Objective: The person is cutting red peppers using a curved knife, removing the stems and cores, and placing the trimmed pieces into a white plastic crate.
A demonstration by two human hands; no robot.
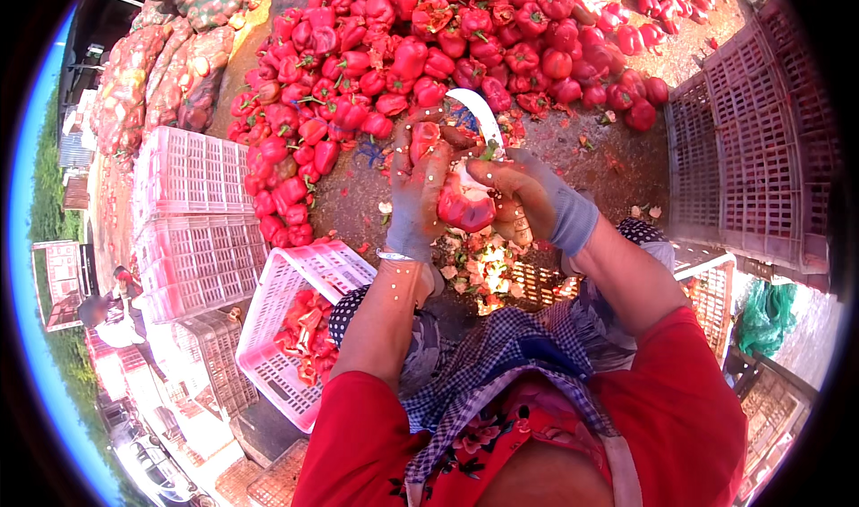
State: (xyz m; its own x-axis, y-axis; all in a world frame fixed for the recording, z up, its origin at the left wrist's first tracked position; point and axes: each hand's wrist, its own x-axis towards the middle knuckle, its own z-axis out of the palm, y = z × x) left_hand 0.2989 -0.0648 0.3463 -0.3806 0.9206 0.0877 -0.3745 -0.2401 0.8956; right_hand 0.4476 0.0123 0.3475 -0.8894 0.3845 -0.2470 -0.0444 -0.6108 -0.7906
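My left hand (421,181), in a stained grey work glove, is closed around red bell pepper pieces, one piece (424,139) showing between thumb and fingers. A larger opened red pepper (467,206) with pale flesh lies between both hands. My right hand (530,188), gloved too, holds a curved white blade (482,112) that rises above the fingers; its handle is mostly hidden in the hand. A green stem (492,150) shows at the right fingertips. Seeds cling to both gloves. Beyond the hands lies a large heap of whole red peppers (409,57).
A pink plastic crate (258,332) with cut red pepper pieces (305,339) stands at the left. Below the hands is a basket of cores and scraps (486,265). Stacked crates (194,171) (745,138) flank both sides. Filled mesh sacks (134,71) lie upper left; a person (111,319) is at far left.
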